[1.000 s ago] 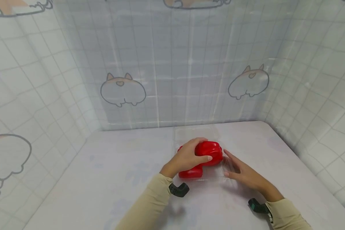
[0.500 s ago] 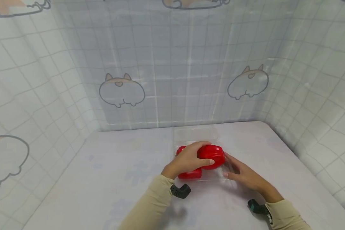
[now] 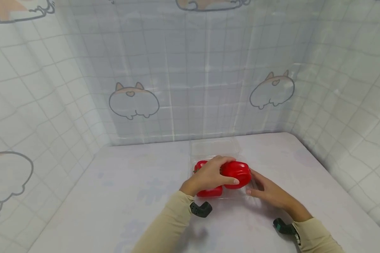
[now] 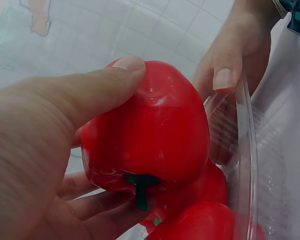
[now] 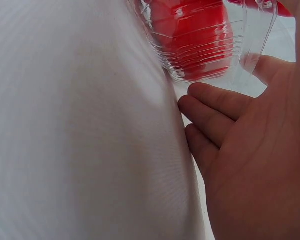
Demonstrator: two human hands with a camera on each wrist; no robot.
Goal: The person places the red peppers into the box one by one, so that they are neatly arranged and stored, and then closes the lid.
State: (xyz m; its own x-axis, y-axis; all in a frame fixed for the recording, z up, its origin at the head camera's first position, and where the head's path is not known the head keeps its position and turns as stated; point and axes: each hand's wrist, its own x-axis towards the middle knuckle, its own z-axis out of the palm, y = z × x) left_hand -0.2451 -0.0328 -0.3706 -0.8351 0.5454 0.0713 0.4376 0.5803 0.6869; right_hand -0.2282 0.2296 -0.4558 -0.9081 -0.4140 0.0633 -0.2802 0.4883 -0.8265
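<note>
My left hand (image 3: 207,177) grips a glossy red bell pepper (image 4: 147,130), the thumb over one side and the fingers curled beneath. Its dark green stem (image 4: 141,192) shows beside my fingers in the left wrist view. The pepper overlaps the right part of a clear plastic clamshell container (image 4: 247,150) on the table. More red bell peppers (image 4: 202,222) lie inside, partly hidden by my left hand in the head view. At the container's right side, my right hand (image 3: 269,189) has its thumb by the rim and its fingers extended along the outer wall.
The container's clear lid (image 3: 213,147) lies folded back toward the rear wall. A pale table (image 3: 130,175) carries everything, and a gridded curtain (image 3: 193,88) with cartoon prints rises at its back and sides. Dark wrist devices (image 3: 201,209) sit at both sleeves.
My left hand has moved right and slightly nearer with the pepper, which now sits closer to my right fingers. The right hand has stayed at the container's side.
</note>
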